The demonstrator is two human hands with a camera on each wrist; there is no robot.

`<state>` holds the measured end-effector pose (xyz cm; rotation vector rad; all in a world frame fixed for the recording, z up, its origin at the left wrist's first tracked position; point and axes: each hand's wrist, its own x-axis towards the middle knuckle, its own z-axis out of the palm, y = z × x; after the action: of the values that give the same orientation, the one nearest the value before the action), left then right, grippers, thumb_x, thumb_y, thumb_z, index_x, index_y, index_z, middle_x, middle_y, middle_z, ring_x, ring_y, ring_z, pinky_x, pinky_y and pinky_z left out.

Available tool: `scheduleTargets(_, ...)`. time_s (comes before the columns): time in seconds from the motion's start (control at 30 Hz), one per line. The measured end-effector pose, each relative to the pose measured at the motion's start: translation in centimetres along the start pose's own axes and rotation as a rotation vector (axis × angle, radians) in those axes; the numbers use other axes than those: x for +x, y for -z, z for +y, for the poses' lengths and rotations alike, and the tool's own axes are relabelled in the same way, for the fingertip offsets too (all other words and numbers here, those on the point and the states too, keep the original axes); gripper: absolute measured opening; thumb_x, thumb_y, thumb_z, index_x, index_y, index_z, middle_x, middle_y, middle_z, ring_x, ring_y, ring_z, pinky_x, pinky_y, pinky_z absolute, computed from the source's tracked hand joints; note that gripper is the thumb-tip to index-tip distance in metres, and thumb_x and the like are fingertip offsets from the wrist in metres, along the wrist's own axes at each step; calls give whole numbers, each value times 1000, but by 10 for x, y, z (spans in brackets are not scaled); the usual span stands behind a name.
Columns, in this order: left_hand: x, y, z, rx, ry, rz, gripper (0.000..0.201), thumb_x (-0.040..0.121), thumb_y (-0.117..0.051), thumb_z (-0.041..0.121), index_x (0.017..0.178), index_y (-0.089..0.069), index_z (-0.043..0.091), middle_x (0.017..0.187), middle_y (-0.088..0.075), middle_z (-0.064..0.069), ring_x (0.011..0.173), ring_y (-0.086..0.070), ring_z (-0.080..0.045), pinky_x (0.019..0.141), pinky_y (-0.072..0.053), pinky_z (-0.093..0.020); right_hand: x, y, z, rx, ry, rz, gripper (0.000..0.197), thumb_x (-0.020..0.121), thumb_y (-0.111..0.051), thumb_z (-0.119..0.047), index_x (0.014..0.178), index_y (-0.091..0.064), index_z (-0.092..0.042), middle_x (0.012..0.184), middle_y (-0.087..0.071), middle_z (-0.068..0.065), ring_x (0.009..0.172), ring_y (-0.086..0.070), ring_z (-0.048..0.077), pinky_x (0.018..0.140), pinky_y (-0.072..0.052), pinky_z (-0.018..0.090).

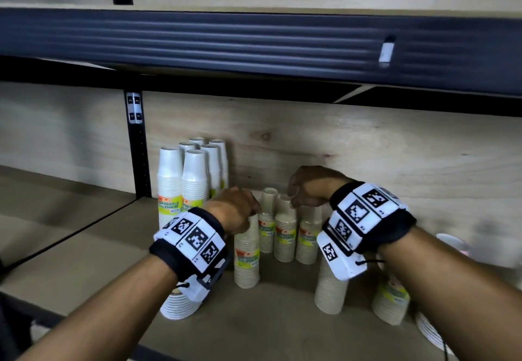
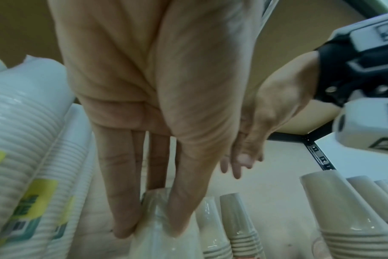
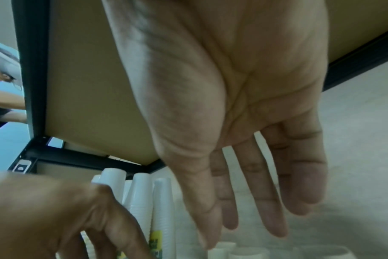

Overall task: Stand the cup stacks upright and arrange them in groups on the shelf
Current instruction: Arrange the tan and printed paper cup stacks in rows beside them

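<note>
Left hand (image 2: 144,113) sitting nearest wrist camera, thumb and fingers pinching top of wrapped beige paper cup stack (image 1: 246,259), standing upright on wooden shelf board (image 1: 282,329). Right hand (image 3: 244,122) hovering over three beige cup stacks behind (image 1: 285,233), fingers straight and spread, gripping nothing. Tall white cup stacks with yellow-green labels (image 1: 192,174) standing grouped at rear left against plywood back panel (image 1: 367,146). More beige stacks (image 1: 330,290) standing front right, partly hidden by right wrist
</note>
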<state>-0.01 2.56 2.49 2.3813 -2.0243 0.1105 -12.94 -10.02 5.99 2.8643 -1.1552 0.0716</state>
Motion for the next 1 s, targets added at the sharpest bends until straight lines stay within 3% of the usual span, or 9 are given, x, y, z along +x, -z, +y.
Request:
scheduleTargets(0.23,-8,-9,8,-64,82,50,50,95,-53,16,143,-45,29,146,-47,2,133,-44,-20,106,-38,-28,-66,-1,28,4,-73,-103,34,92,-63,-30,122,-67,-13,125,-63,1,110,-62,21,93,-52,31)
scheduleTargets(0.37,-8,-19,2,-128,110,70,51,92,-54,18,140,-47,34,147,-47,4,134,-44,-20,108,-36,-28,-84,-23,44,385,-166,-42,59,80,-75,-39,134,-54,-26,130,-58,-2,112,-59,17,95,-49,30)
scheduleTargets(0.47,-8,-28,-2,-161,128,96,51,91,-54,24,139,-48,37,147,-46,4,133,-43,-22,110,-36,-29,-95,-44,46,631,-133,-26,72,81,-75,-25,144,-41,-27,131,-53,-4,117,-55,14,96,-46,27)
scheduleTargets(0.57,-11,-35,-4,-193,120,134,51,91,-55,25,140,-47,34,147,-46,3,132,-44,-21,111,-36,-30,-101,-72,45,760,-130,30,71,81,-72,-8,142,-41,-25,137,-52,-5,125,-51,12,91,-47,20)
scheduleTargets(0.63,-13,-39,-5,-209,103,166,53,90,-57,24,141,-46,34,148,-45,4,131,-45,-20,111,-36,-30,-102,-89,46,730,-132,121,67,80,-71,-6,139,-46,-25,139,-49,-5,126,-50,11,101,-45,26)
scheduleTargets(0.73,-14,-45,-9,-269,90,209,54,88,-61,24,140,-48,35,146,-47,5,124,-52,-18,108,-39,-29,-102,-99,49,696,-118,236,60,81,-73,-11,134,-50,-28,135,-52,-6,121,-53,9,104,-44,28)
scheduleTargets(0.83,-11,-51,-12,-346,87,240,54,86,-68,29,137,-51,36,142,-51,5,124,-52,-18,106,-42,-31,-103,-106,47,768,-158,312,53,76,-79,-28,120,-53,-39,113,-66,-14,101,-65,9,88,-56,39)
scheduleTargets(0.9,-10,-55,-13,-366,96,268,53,85,-70,32,135,-53,37,140,-52,6,123,-53,-17,105,-42,-31,-103,-112,45,797,-203,363,47,73,-80,-39,111,-53,-40,100,-69,-14,92,-67,9,80,-57,38)
scheduleTargets(1.0,-7,-59,-13,-386,110,297,52,84,-71,33,133,-54,37,138,-54,8,121,-54,-15,105,-42,-30,-107,-117,46,823,-235,238,60,68,-83,-44,118,-52,-34,109,-67,-14,99,-64,8,89,-52,31)
